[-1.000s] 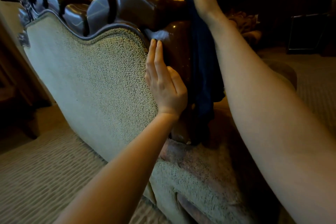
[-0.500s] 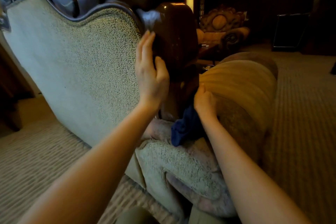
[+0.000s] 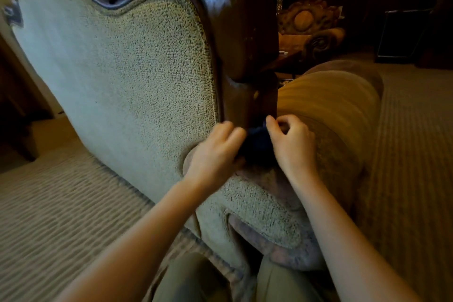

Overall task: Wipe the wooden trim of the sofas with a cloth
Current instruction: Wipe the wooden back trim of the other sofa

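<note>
Head view: a bunched dark-blue cloth is pinched between the curled right hand and left hand at the foot of the glossy dark wooden trim (probably regathered for wiping), beside the beige woven sofa back.

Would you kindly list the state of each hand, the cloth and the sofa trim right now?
Left hand: fingers curled, at the cloth's left edge.
Right hand: fingers curled, pinching the cloth.
Blue cloth: bunched between both hands at the post's base.
Wooden trim: glossy, upright, uncovered above the cloth.
</note>
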